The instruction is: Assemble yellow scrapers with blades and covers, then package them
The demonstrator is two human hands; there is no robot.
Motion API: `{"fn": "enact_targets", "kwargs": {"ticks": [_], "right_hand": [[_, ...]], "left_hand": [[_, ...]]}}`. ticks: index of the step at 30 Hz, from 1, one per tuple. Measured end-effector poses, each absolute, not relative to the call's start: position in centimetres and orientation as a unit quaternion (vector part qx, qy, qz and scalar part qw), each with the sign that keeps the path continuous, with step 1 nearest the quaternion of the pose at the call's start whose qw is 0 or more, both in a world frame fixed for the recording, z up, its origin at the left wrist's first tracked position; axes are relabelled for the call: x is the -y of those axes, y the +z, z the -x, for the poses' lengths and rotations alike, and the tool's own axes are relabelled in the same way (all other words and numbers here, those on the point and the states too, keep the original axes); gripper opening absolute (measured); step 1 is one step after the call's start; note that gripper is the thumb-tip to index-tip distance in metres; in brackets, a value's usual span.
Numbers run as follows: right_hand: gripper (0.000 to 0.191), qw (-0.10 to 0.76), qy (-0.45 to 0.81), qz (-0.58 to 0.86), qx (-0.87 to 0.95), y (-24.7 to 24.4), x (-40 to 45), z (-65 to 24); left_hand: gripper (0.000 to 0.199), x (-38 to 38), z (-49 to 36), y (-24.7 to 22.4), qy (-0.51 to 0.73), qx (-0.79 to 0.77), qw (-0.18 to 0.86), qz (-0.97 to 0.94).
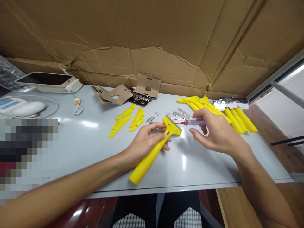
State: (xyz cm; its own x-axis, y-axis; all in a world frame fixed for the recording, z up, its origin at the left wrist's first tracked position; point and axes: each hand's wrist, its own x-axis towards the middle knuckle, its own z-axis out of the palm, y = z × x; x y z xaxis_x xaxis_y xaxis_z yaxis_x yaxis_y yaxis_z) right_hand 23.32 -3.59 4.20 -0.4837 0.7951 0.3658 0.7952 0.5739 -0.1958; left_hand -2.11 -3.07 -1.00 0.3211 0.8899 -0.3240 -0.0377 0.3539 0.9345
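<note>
A yellow scraper [150, 158] is gripped near its head by my left hand [147, 139], its handle slanting down toward the table's front edge. A metal blade lies along the scraper's head. Fingers of my right hand [213, 129] are round the clear handle of a screwdriver [196, 122], whose red collar and thin shaft point left. The shaft's tip is at a screw spot on the scraper's head. Small screws [150, 119] lie in a pile just behind my left hand. Loose metal blades [181, 114] fan out behind the screwdriver.
Yellow plates [120, 125] lie left of the screws. Cardboard packaging [116, 95] stands behind them. More yellow scrapers [237, 120], some with packaged heads, lie at the right. A phone [45, 79] and a cable loop [78, 109] are at the left. Cardboard [142, 28] walls the table's back.
</note>
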Motion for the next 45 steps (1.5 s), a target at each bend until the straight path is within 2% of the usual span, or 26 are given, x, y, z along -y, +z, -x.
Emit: {"fn": "enact_targets", "kwargs": {"ticks": [4,11,20,29,32,37,45], "right_hand": [[0.005,0.237,-0.007,0.428,0.872,4.0,3.3,-23.5],[0.011,0.262,-0.069,0.401,0.875,3.7,3.1,-23.4],[0.019,0.24,-0.074,0.421,0.872,3.8,3.5,-23.3],[0.015,0.258,-0.041,0.436,0.861,4.0,3.6,-23.2],[0.021,0.238,-0.038,0.445,0.862,4.1,3.6,-23.4],[0.03,0.144,-0.045,0.446,0.882,3.6,3.2,-23.3],[0.026,0.086,0.033,0.48,0.872,3.8,2.4,-23.6]], "left_hand": [[0.033,3.1,2.1,-1.0,0.347,-0.466,0.675,-0.456],[0.035,3.1,2.3,-1.3,0.346,-0.466,0.667,-0.467],[0.034,3.3,2.1,-1.0,0.346,-0.464,0.66,-0.479],[0.033,3.4,2.2,-1.2,0.345,-0.454,0.661,-0.488],[0.033,3.3,2.2,-1.3,0.35,-0.458,0.666,-0.473],[0.036,2.9,2.1,-1.3,0.363,-0.46,0.68,-0.441],[0.033,2.6,2.3,-1.5,0.37,-0.455,0.695,-0.416]]}}
